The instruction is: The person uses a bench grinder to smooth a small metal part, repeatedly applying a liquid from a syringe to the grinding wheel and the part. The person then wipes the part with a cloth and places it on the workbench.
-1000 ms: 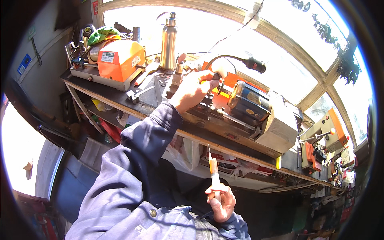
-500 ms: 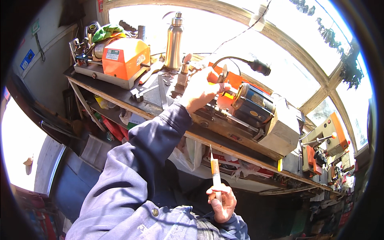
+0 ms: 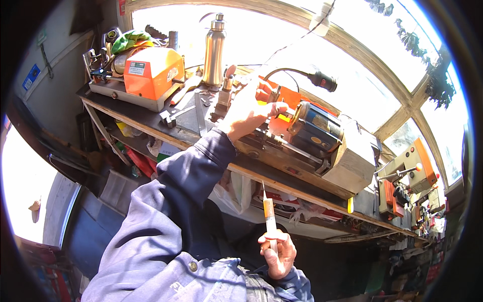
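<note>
My left hand (image 3: 250,113) reaches up to the orange and dark grinding machine (image 3: 318,128), its fingers curled and pinched around a small part beside the motor that I cannot make out. A metal shaft (image 3: 297,150) runs below the motor. My right hand (image 3: 277,255) is lower, in front of the bench, closed around a syringe (image 3: 269,216) with amber liquid and a long thin needle pointing up. A black gooseneck lamp head (image 3: 322,80) hangs just above the machine.
The bench (image 3: 128,117) holds an orange key machine (image 3: 148,78) with a green cloth, a steel bottle (image 3: 215,53), a wooden-handled tool (image 3: 186,90) and a lever machine (image 3: 412,168) at the right. Bags and boxes fill the shelf beneath. A wood-framed window is behind.
My left hand has shifted slightly right, and its fingers now sit differently on the machine part, the thumb reaching toward the motor. My right hand with the syringe has stayed nearly still.
</note>
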### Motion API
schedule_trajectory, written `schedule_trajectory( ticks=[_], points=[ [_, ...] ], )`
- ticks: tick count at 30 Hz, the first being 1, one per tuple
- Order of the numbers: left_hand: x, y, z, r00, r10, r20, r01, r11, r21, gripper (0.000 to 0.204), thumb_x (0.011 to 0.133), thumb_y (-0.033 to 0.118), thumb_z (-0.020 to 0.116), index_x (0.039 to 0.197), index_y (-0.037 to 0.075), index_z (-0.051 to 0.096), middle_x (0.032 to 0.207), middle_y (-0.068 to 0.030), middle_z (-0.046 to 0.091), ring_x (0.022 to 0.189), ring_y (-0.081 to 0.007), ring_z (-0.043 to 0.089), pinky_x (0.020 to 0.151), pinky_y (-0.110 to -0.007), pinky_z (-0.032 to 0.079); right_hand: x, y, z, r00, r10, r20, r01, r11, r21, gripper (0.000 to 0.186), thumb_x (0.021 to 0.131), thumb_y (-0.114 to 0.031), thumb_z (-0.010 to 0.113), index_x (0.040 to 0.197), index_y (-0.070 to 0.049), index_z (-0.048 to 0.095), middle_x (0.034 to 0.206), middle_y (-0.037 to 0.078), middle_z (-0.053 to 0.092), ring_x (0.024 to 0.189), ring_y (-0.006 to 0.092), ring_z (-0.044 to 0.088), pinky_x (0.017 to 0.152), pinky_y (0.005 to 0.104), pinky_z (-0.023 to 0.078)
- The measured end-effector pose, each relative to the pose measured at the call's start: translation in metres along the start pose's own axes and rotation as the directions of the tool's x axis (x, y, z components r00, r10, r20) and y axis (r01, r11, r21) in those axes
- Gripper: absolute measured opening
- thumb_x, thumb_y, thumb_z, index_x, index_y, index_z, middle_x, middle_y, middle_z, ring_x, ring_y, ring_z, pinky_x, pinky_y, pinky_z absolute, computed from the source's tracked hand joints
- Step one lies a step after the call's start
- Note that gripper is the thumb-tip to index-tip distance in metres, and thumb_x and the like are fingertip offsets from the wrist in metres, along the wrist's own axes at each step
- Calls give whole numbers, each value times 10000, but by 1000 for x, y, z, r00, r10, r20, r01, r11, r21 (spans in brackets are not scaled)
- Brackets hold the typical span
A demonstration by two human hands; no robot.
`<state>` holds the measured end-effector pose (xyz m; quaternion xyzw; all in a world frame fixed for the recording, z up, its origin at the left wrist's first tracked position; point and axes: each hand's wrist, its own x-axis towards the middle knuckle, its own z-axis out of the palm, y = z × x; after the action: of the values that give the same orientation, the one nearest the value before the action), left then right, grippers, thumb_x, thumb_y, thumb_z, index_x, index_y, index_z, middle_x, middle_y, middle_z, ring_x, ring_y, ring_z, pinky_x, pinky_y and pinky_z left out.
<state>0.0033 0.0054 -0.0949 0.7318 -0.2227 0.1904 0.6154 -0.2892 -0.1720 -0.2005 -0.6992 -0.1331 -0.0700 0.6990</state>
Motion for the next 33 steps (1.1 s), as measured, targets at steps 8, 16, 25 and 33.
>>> schedule_trajectory(
  ticks=[8,16,25,33],
  points=[
    [1,2,-7,996,-31,87,30,1000,11,355,915,337,737,1008,3,661,1053,-168,682,905,-223,631,825,-359,495,1,1,2,1000,-12,15,12,1000,16,301,940,-157,627,1190,-3,564,1014,150,632,693,114,559,665,264,490],
    [1,2,-9,990,-28,139,35,998,-51,332,907,287,729,1059,14,618,922,-128,668,875,-228,628,799,-361,490,0,0,2,1000,-22,-18,23,997,74,312,936,-107,658,1214,11,578,1014,127,629,682,80,515,660,241,431],
    [-2,6,-4,995,-40,93,55,985,-166,426,895,353,760,1123,13,643,972,-135,654,1001,-190,595,871,-353,472,1,-1,0,1000,-20,-13,20,999,36,306,935,-112,647,1205,10,572,1018,134,627,686,90,523,660,246,445],
    [3,1,-3,998,-4,59,1,999,50,456,912,305,755,1235,17,609,1037,-104,687,869,-178,642,785,-337,511,3,0,2,999,-20,25,19,1000,3,306,942,-157,623,1198,-1,559,1006,145,634,682,111,555,658,265,484]
  ],
)
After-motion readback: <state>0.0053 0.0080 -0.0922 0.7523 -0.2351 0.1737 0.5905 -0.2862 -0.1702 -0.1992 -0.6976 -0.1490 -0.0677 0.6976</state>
